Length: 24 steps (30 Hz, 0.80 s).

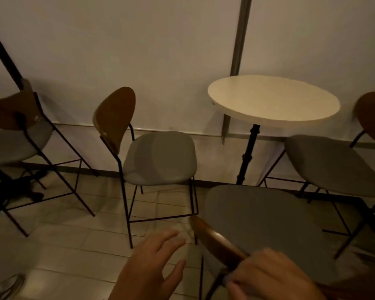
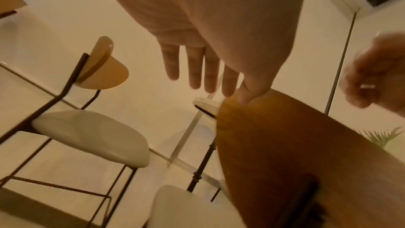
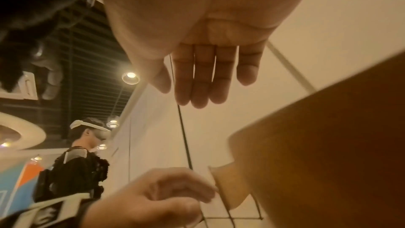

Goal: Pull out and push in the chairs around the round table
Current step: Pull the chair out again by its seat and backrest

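Observation:
A round cream table (image 1: 273, 100) on a black post stands by the wall. The nearest chair has a grey seat (image 1: 268, 230) and a curved wooden backrest (image 1: 217, 239) just in front of me. My right hand (image 1: 266, 276) hovers over the backrest's top edge with straight fingers (image 3: 208, 79) and grips nothing. My left hand (image 1: 160, 254) is open with spread fingers, just left of the backrest's end; its thumb (image 2: 247, 93) is close to the wood (image 2: 295, 145). A second chair (image 1: 158, 156) stands left of the table and a third (image 1: 333, 165) on the right.
Another chair (image 1: 13, 131) and a black table base (image 1: 15, 191) stand at the far left. The white wall runs right behind the table. The floor is pale tile (image 1: 85, 245). Another person wearing a headset (image 3: 87, 153) stands off to one side.

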### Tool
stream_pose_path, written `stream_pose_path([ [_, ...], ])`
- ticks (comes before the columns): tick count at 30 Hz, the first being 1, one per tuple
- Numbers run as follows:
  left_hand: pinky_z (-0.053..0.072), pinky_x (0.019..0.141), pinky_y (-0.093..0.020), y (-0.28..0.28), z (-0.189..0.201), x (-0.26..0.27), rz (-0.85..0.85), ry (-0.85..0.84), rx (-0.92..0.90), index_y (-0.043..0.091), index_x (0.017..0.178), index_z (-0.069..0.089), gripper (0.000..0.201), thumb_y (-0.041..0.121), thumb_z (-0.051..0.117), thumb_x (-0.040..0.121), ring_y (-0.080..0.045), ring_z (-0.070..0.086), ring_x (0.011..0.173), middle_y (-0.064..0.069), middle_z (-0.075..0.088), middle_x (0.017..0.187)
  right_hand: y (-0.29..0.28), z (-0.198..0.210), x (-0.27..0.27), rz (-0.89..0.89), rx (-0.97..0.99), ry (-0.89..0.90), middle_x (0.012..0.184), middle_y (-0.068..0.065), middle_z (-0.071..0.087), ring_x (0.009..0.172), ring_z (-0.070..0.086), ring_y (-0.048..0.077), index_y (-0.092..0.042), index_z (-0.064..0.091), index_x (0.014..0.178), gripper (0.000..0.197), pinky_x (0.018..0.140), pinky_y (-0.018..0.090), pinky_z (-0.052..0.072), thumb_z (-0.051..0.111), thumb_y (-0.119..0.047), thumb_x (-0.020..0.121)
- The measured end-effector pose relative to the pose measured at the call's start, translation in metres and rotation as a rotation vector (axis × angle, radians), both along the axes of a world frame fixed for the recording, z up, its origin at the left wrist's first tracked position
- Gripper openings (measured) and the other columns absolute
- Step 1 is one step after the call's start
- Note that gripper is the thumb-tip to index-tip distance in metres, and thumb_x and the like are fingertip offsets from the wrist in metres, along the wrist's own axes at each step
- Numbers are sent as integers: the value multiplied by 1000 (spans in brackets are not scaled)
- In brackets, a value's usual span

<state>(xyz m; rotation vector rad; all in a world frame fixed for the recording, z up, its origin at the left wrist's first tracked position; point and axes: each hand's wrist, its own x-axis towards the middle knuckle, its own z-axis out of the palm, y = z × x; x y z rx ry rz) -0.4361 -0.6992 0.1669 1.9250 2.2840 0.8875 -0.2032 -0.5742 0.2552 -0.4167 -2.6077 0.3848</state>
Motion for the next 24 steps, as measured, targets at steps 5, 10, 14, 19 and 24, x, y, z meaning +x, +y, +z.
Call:
stream_pose_path([
  [5,46,87,-9,-25,-18,-111,11,-101,-193,42,114,66,27,52,60,90,13,53,102,28,61,110,-46,-34,-145,85,-197,-180,72,-20,63,75,55,-7,-37,69,74,23,71,9,37,59,-53,87],
  [10,34,83,-3,-8,7,-206,152,-128,-165,36,123,64,30,47,54,97,8,52,104,28,51,110,-18,-82,-267,-81,-399,-493,81,-5,64,76,59,12,-23,61,74,36,71,32,50,45,-49,94],
  [14,38,77,-9,31,25,-262,243,-163,-109,30,118,66,27,42,56,96,4,55,93,23,52,102,29,-120,-345,-230,-482,-618,80,2,64,75,62,21,-21,60,77,28,70,34,54,49,-41,93],
  [19,44,89,-20,76,43,-308,272,-104,-13,21,116,68,25,30,65,93,-6,54,103,12,52,109,106,-170,-397,-366,-546,-726,73,3,58,78,65,27,-15,57,70,31,63,29,51,51,-38,91],
  [24,38,99,-29,119,58,-353,494,-156,-42,23,135,57,45,37,66,93,-13,48,123,1,47,138,188,-206,-411,-392,-422,-733,111,7,60,106,59,30,-15,61,110,35,79,32,47,53,-44,92],
])
